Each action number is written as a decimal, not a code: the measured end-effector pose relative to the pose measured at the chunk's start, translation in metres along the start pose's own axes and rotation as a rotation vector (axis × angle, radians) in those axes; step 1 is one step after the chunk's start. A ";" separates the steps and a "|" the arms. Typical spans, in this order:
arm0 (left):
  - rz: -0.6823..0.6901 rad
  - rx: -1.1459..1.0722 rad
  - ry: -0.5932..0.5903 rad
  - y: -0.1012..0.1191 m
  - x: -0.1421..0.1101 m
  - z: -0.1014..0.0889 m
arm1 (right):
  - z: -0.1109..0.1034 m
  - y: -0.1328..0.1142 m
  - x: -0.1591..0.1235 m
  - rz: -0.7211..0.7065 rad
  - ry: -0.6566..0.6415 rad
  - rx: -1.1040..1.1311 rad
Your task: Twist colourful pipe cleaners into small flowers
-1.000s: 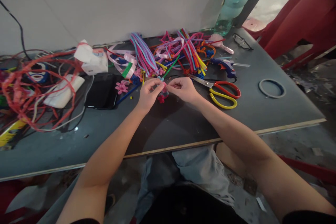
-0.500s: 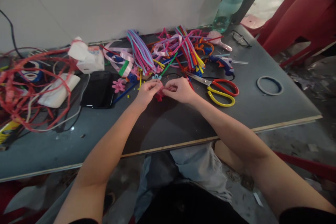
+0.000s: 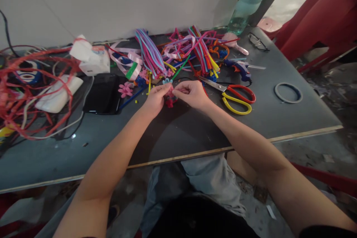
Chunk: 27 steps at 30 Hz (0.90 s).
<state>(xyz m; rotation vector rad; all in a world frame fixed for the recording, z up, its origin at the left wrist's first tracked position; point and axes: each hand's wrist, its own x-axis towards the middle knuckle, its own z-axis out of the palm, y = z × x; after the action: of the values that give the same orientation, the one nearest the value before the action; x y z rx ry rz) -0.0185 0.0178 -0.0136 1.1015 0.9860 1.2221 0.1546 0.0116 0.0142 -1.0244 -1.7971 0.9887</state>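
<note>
Between my two hands is a small red pipe-cleaner piece (image 3: 170, 102), partly covered by the fingers. My left hand (image 3: 157, 98) pinches it from the left with thumb and forefinger. From the other side my right hand (image 3: 192, 95) has its thumb and fingers closed on it too. A light blue pipe-cleaner loop shape (image 3: 167, 81) shows just beyond the fingertips. Scissors (image 3: 232, 95) with one red and one yellow handle lie right of my right hand, blades apart. To the left of my left hand lies a pink pipe-cleaner flower (image 3: 125, 89).
Pipe-cleaner bundles (image 3: 150, 52) and ribbon (image 3: 134, 67) crowd the back. A phone (image 3: 102, 94), white box (image 3: 95, 61) and tangled red strapping (image 3: 65, 93) lie left. On the right are a glue gun (image 3: 240, 68), tape ring (image 3: 288, 92) and green bottle (image 3: 248, 2).
My hands stay together on the red piece, with their fingers slightly shifted, and more of it shows below them. The view has moved slightly; the table things lie as before.
</note>
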 end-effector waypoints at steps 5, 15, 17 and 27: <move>0.260 0.330 0.018 0.008 -0.009 0.002 | -0.001 0.007 0.003 0.055 0.040 0.065; 0.429 0.630 0.111 0.017 -0.013 0.000 | -0.012 0.004 0.002 -0.007 0.006 -0.070; 0.372 0.578 0.117 0.013 -0.011 -0.001 | -0.014 0.004 0.002 -0.042 0.038 -0.206; 0.133 0.189 0.023 0.017 -0.013 0.009 | -0.017 0.009 -0.001 -0.298 0.242 -0.330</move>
<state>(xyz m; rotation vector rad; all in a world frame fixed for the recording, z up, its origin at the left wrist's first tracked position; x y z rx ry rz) -0.0146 0.0039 0.0049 1.3210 1.0764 1.2696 0.1724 0.0178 0.0123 -0.9856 -1.8729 0.3775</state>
